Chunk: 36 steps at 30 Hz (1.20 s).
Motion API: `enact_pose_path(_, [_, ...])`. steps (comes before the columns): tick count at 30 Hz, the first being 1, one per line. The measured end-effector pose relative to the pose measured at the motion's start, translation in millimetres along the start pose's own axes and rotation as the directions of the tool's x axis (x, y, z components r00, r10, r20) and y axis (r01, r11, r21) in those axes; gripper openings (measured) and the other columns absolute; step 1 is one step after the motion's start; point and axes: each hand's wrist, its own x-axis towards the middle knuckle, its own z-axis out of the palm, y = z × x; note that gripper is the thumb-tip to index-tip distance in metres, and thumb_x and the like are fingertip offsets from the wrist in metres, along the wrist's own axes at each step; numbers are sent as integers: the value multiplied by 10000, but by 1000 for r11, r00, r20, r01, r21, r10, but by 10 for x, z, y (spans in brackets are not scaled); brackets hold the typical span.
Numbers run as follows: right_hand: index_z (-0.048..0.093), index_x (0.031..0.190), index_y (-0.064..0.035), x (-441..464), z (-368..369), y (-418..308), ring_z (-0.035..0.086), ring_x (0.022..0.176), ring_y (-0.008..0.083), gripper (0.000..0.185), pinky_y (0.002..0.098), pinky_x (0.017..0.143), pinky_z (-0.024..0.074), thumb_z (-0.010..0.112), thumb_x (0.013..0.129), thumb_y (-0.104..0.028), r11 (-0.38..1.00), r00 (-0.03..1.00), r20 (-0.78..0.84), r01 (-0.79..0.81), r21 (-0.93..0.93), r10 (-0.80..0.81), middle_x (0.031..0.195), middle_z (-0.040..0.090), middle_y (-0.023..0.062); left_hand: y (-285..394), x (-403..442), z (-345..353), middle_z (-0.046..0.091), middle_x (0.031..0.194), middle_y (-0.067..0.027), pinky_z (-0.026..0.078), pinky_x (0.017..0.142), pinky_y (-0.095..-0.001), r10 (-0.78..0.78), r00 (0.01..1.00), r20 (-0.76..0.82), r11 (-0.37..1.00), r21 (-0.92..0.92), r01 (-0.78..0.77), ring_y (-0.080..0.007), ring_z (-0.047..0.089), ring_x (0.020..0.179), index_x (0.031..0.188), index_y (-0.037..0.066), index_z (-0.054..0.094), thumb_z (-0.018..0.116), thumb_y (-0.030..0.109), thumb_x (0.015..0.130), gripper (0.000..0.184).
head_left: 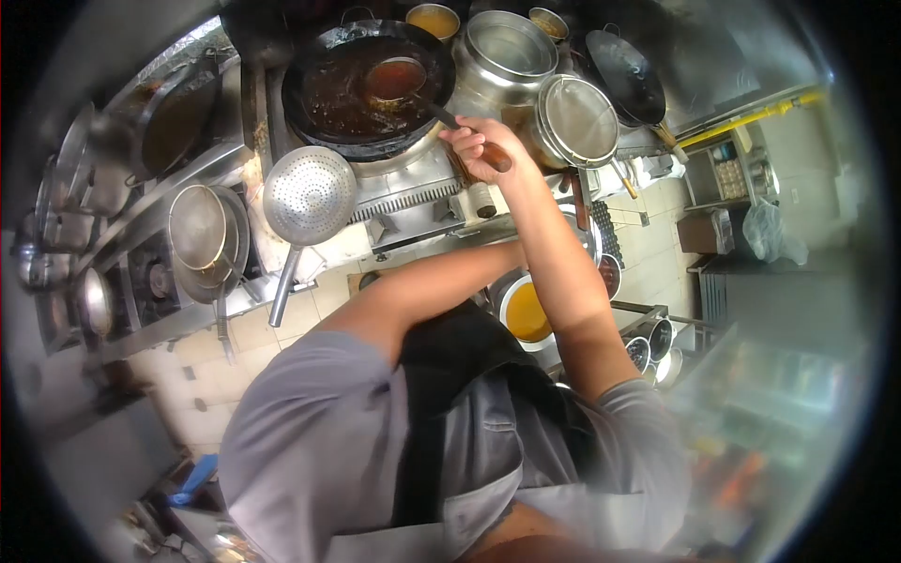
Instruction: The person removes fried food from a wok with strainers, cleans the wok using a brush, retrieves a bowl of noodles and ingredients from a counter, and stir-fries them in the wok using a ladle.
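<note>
My right hand [483, 148] is closed around the wooden-ended handle of a ladle [396, 79]. The ladle's bowl rests inside a big black wok [310, 117] that holds dark brown liquid. My left forearm [450, 281] reaches across my body to the right and passes behind my right forearm, which hides my left hand. A bowl of orange-yellow liquid [528, 312] shows just below that crossing. Left of the wok lies a perforated skimmer [310, 195] with its handle toward me.
A tall metal pot [507, 56] and a round mesh strainer [580, 117] stand right of the wok. Another wok [627, 77] sits farther right. Strainers [199, 228] lie over the burners at left. A yellow pipe [751, 120] runs along the right wall.
</note>
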Motion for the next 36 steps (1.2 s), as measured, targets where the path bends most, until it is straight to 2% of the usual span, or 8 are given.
enact_pose_path(2, [409, 1074, 112, -112, 49, -33, 455, 432, 66, 295, 205, 359, 391, 395, 1023, -178, 988, 996, 75, -63, 140, 53, 642, 441, -2, -153, -429, -139, 656, 1060, -96, 510, 821, -369, -50, 991, 122, 950, 311, 10, -212, 650, 915, 1165, 47, 590, 485, 476, 993, 474])
enact_pose_path(4, [401, 1085, 118, -208, 104, -83, 455, 428, 68, 306, 202, 357, 389, 389, 1026, -182, 981, 994, 96, -76, 177, 60, 643, 439, -2, -310, -892, -365, 660, 1104, -95, 509, 857, -354, -110, 980, 164, 897, 442, 26, -202, 657, 966, 1191, 40, 603, 523, 483, 977, 498])
enact_pose_path(6, [392, 1104, 128, -282, 119, -112, 460, 425, 75, 320, 196, 354, 385, 382, 1029, -183, 974, 990, 122, -94, 207, 70, 652, 452, 7, -455, -1254, -591, 650, 1131, -93, 502, 881, -335, -157, 980, 124, 895, 437, 88, -184, 646, 1001, 1248, 42, 579, 499, 449, 999, 484])
enact_pose_path(9, [393, 1103, 132, -340, 100, -154, 471, 432, 78, 325, 199, 353, 390, 383, 1029, -184, 984, 992, 113, -71, 166, 53, 658, 465, 17, -505, -1920, -787, 646, 1150, -102, 489, 912, -328, -38, 994, 100, 903, 431, -9, -183, 633, 1042, 1275, 32, 564, 455, 395, 1029, 452])
enact_pose_path(11, [400, 1088, 138, -428, 117, -160, 484, 440, 84, 331, 207, 350, 401, 383, 1030, -187, 976, 990, 133, -80, 203, 54, 660, 476, 27, -632, -2197, -933, 644, 1154, -100, 472, 940, -317, 177, 983, 46, 924, 336, -182, -183, 621, 1075, 1278, 24, 560, 429, 345, 1046, 416])
enact_pose_path(17, [414, 1076, 151, -708, 117, -184, 505, 442, 112, 372, 220, 357, 440, 358, 1037, -215, 963, 987, 160, -53, 263, 11, 641, 485, 40, -763, -2717, -1128, 638, 1174, -115, 469, 964, -324, 299, 948, -110, 943, 189, -275, -203, 612, 1105, 1303, 8, 538, 423, 295, 1051, 398])
enact_pose_path(21, [418, 1079, 164, -922, 70, -172, 508, 444, 109, 376, 220, 355, 438, 356, 1037, -204, 950, 977, 213, -58, 306, -8, 627, 481, 33, -723, -2814, -1154, 638, 1175, -123, 476, 961, -332, 251, 956, -155, 957, 191, -220, -209, 616, 1096, 1300, -1, 533, 418, 281, 1052, 393])
enact_pose_path(36, [398, 1196, 199, -2229, -194, -303, 489, 426, 93, 421, 216, 314, 436, 404, 1030, -188, 885, 952, 9, 282, 371, -307, 696, 500, 57, -845, -2548, -1482, 676, 1063, -103, 500, 855, -303, 112, 969, -221, 952, 305, -40, -183, 647, 962, 1209, 32, 620, 489, 356, 1019, 397])
